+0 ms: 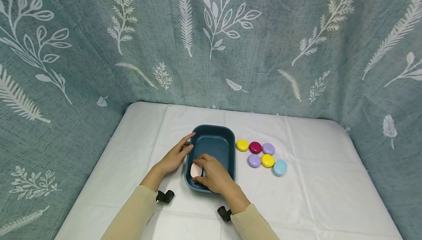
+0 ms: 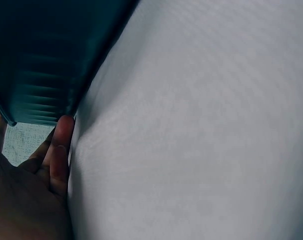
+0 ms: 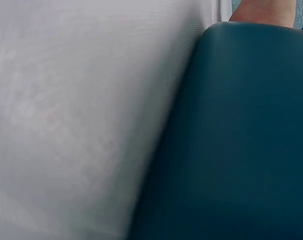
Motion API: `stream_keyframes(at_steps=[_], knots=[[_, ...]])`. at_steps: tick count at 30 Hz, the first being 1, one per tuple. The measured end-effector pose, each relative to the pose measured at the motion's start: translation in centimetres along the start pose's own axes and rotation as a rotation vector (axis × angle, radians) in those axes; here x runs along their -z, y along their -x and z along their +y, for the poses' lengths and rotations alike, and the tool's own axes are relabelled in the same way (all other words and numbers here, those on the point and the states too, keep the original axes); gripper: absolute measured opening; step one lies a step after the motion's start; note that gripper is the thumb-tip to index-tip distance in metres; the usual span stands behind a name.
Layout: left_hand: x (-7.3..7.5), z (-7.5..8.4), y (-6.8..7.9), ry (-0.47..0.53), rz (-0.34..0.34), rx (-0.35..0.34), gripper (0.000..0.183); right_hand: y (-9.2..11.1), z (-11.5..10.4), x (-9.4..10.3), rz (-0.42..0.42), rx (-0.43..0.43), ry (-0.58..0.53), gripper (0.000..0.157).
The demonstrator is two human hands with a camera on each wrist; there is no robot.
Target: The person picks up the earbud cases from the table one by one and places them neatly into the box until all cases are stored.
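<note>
Disc (image 1: pixel 196 170), pale pink, pinched by right grip (image 1: pixel 213 174) inside tray (image 1: pixel 215 141), left grip (image 1: pixel 172 160) loose-fingered against it

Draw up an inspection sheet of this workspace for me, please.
Surface: white cloth, lightly creased.
Job's things: blue tray on the cloth; pale pink piece inside its near left part.
Clutter: six coloured round pieces right of the tray.
Grips: left hand's grip touches the tray's left side; right hand's grip pinches the pale pink piece.
Cables: nothing seen.
Surroundings: blue-green fabric with white leaf patterns, behind and at both sides.
</note>
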State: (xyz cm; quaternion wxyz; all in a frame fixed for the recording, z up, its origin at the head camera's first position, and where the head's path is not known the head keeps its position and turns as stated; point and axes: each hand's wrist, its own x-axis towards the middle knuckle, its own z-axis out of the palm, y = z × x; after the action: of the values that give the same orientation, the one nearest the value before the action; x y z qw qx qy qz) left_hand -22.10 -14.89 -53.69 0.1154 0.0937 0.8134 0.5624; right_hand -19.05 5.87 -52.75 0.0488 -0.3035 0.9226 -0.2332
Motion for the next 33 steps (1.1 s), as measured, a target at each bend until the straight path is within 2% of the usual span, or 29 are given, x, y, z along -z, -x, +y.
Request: stream_keyframes(at_steps=[9,18,27,33], knots=[[-0.1,-0.2,0.0,-0.011,0.01,0.011,0.052,0.1,0.0,-0.1,0.032,-0.002,-0.028,0.065],[0.0,-0.2,-0.1,-0.023,0.016,0.005,0.052,0.1,0.2,0.4,0.093,-0.02,-0.104,0.067],[-0.1,-2.5,-1.4,-0.017,0.019,0.01,0.052,0.5,0.2,1.1,0.161,-0.006,-0.151,0.061],[0.2,-3.0,-1.4,-0.019,0.004,-0.004,0.051,1.2,0.2,2.2,0.191,-0.005,-0.181,0.058]])
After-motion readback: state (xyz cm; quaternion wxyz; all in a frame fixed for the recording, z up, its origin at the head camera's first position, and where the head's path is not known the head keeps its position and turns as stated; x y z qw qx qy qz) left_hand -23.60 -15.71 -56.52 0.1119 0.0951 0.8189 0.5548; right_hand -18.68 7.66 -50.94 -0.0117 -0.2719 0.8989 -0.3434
